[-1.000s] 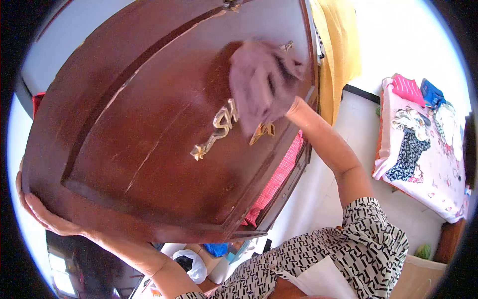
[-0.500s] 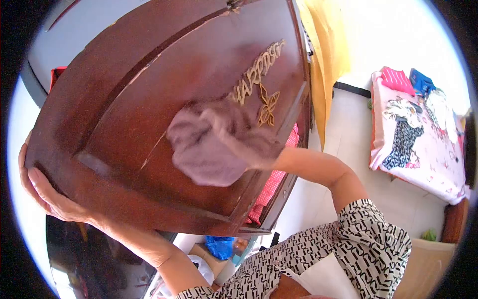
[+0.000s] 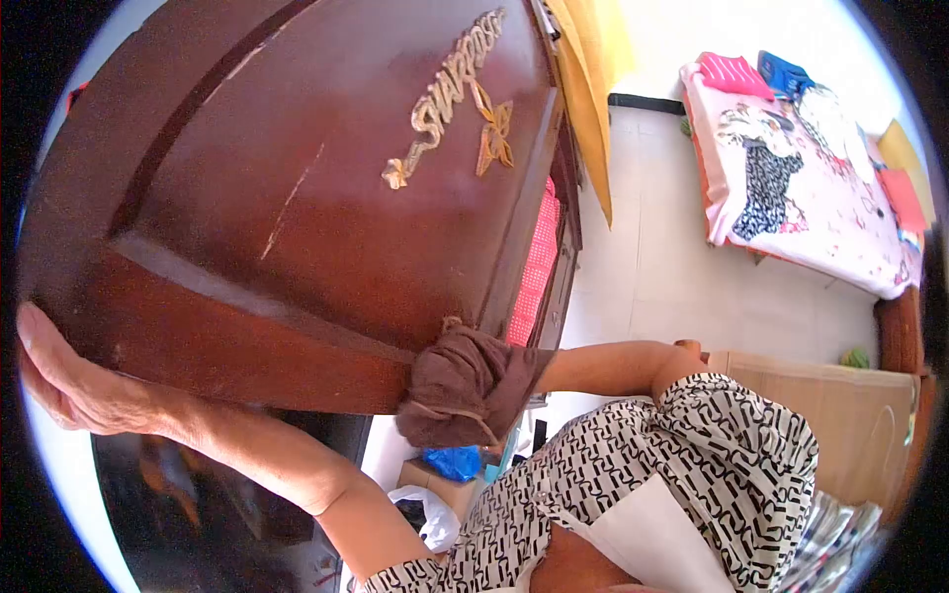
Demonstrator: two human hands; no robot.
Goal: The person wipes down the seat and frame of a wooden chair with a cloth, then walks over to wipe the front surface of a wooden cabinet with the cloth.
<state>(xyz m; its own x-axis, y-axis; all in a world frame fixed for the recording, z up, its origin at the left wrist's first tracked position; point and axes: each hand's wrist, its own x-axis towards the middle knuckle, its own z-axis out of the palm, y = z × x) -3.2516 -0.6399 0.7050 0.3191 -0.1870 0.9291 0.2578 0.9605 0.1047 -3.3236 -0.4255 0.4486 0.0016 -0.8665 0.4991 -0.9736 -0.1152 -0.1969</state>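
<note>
A dark red-brown wooden cupboard door spreads over the left and middle of the view, with gold raised lettering and a gold butterfly-shaped ornament on its panel. My left hand grips the door's outer edge at far left, the thumb showing and the fingers partly behind. At the lower right corner of the door, a brown cloth wraps over my right hand and touches the frame. That hand's fingers are hidden under the cloth; my right forearm reaches in from the right.
Beyond the door's right side, red dotted fabric shows inside the cupboard. A yellow curtain hangs at the top. A bed with clothes stands at right. Below lie a blue bag and a white plastic bag.
My right hand has moved the cloth from the middle of the panel down to the lower right corner, uncovering more lettering. My left hand still holds the outer edge.
</note>
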